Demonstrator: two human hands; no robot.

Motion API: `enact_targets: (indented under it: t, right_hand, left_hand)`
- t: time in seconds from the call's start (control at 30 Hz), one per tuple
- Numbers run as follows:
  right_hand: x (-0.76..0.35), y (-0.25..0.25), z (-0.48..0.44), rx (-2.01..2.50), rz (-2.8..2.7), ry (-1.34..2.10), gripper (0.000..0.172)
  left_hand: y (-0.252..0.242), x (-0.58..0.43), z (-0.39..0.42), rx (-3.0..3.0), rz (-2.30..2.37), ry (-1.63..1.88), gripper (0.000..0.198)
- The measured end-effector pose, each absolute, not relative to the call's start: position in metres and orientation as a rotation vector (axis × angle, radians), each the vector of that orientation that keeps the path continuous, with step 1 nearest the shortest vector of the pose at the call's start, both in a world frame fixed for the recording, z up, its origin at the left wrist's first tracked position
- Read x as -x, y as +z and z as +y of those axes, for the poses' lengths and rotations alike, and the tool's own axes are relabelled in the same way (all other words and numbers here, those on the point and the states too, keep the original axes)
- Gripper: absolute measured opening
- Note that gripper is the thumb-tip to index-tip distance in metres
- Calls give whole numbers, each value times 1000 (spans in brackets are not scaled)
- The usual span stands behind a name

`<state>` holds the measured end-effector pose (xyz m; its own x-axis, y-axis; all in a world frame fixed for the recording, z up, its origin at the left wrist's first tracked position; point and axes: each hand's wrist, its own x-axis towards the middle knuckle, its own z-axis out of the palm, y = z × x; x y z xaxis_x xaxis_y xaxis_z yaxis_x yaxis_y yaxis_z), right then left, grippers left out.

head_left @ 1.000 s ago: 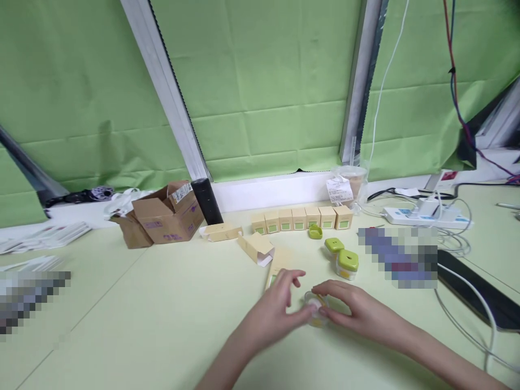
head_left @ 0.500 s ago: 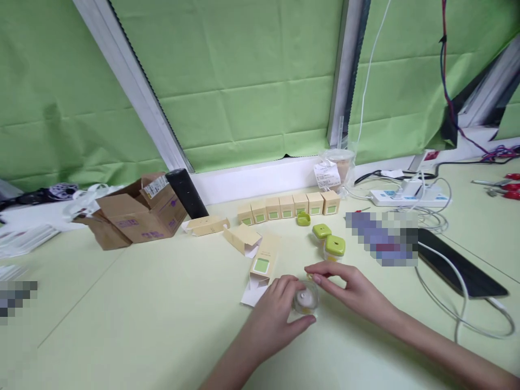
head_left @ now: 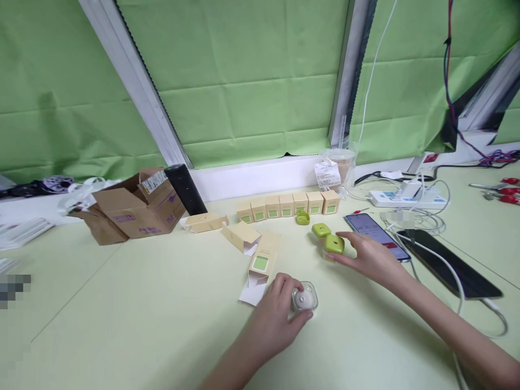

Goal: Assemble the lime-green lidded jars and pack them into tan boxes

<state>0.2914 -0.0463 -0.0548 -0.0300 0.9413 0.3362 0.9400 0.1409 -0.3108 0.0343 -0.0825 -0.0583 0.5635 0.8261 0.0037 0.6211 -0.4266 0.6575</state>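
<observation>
My left hand (head_left: 280,306) is closed round a small clear jar (head_left: 311,309) standing on the table, with a white round piece (head_left: 305,299) inside it. Farther back to the right, my right hand (head_left: 371,257) has thumb and fingers on either side of a green-lidded clear jar (head_left: 335,245). A second green-lidded jar (head_left: 321,230) stands right behind that one. An open green lid or cap (head_left: 303,218) lies in front of the row of small boxes (head_left: 286,206). Left of the clear jar lies an opened carton (head_left: 264,260), its flaps spread.
More opened cartons (head_left: 242,236) lie left of centre. A brown cardboard box (head_left: 142,211) and a black cylinder (head_left: 186,189) stand at the back left. On the right are a phone (head_left: 376,235), a dark tablet-like device (head_left: 455,265), cables and a power strip (head_left: 406,199).
My right hand has moved from the clear jar's rim, where its fingers were pinched, up to the front green-lidded jar. My left hand stays on the clear jar.
</observation>
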Motion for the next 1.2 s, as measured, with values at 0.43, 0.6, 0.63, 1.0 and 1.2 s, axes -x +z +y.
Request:
enact_targets:
  t: [0.43, 0.6, 0.63, 1.0, 1.2]
  right_hand:
    - [-274, -53, -53, 1677, -1945, 300, 52]
    - [-267, -40, -66, 1501, -1934, 399, 43]
    - [-264, -38, -70, 1418, -2021, 464, 39]
    - [-246, -50, -78, 1283, -2019, 797, 30]
    - [-255, -56, -70, 1266, -1694, 917, 35]
  left_hand:
    - [-58, -32, -81, -2147, 1135, 421, 28]
    - [-54, -34, -82, -2107, 1162, 429, 27]
    - [-53, -34, -82, -2108, 1163, 427, 27]
    - [-53, -31, -82, -2233, 1080, 449, 32]
    - [-54, -27, -81, -2490, 1036, 408, 24]
